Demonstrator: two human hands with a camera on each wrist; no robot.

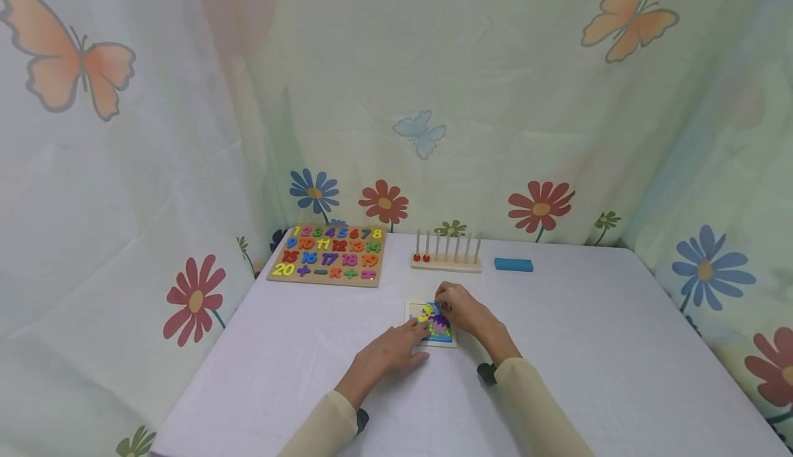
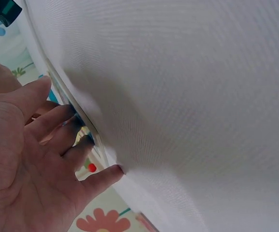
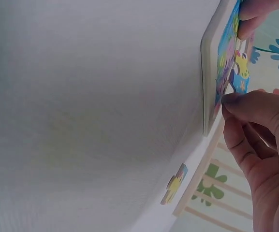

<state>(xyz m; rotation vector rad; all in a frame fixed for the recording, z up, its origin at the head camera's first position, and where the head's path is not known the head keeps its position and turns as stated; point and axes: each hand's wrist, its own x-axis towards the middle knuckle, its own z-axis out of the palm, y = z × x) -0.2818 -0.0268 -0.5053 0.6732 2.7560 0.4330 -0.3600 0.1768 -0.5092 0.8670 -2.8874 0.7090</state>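
- Wooden-rimmed picture puzzle [image 3: 208, 82] flat on the white cloth [image 1: 588, 347], nearest the person, in front of the peg rack [image 1: 446, 266].
- Left hand [image 1: 389, 351]: fingers extended, slightly apart, tips on the puzzle's left part.
- Right hand [image 1: 463, 309]: thumb and fingers together, pinching a blue-and-yellow piece [image 3: 241, 79], tilted up at the puzzle's far right part.
- Loose piece [image 3: 175, 184] on the cloth, between puzzle and rack.
- Number board [image 1: 327, 279] back left; blue block [image 1: 513, 265] right of rack.
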